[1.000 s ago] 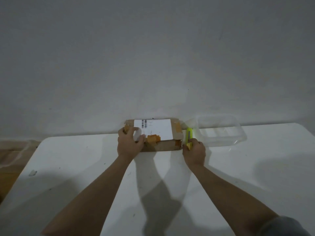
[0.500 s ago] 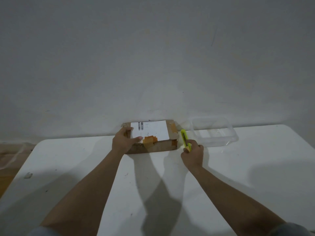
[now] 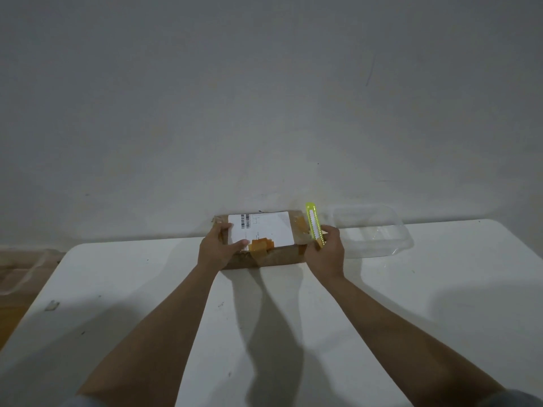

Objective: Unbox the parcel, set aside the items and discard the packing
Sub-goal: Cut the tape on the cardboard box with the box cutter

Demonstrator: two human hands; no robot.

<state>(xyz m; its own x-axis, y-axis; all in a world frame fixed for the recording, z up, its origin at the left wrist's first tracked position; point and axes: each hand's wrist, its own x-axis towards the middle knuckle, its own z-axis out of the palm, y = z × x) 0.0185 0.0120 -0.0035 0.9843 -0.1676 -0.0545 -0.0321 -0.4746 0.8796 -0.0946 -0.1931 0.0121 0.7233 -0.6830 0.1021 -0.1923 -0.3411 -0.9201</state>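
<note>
A flat brown cardboard parcel (image 3: 279, 255) with a white shipping label and orange tape lies at the far edge of the white table (image 3: 147, 289), against the wall. My left hand (image 3: 217, 249) grips its left end, thumb on the label. My right hand (image 3: 326, 254) is at the parcel's right end and holds a yellow-green utility knife (image 3: 313, 223), which points up and away beside the box's right edge. Whether a blade is out cannot be seen.
A clear plastic container (image 3: 376, 235) stands just right of the parcel, close to my right hand. Wooden floor and a clear plastic sheet (image 3: 17, 274) show beyond the table's left edge. A small scrap (image 3: 52, 305) lies near that edge.
My right hand moved in from a little right of the parcel to its right end, and the knife now stands more upright. My left hand kept its grip on the left end.
</note>
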